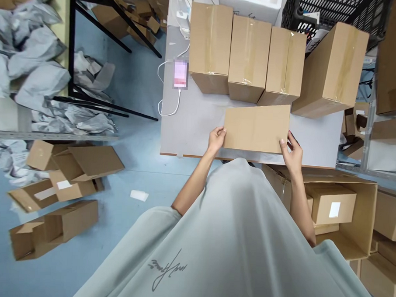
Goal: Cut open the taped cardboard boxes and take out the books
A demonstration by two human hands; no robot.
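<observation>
Between my two hands is a brown cardboard box [256, 128], its plain long face toward me, at the front of the grey table [195, 137]. My left hand [217, 138] grips its left edge with fingers and thumb pinched together. At the opposite edge, my right hand [291, 151] has its thumb on the near face and its fingers behind the right side. How deep the box is, and whether it rests on the table, I cannot tell. Just beyond it stand taped cartons [248, 54] in a row.
A phone [180, 74] with a white cable lies at the table's left. Behind the cartons sit a black crate [335, 14] and a white container [250, 4]. A large open carton [362, 217] holding boxes is at my right. Opened boxes [75, 174] and grey parcels [34, 49] are at left.
</observation>
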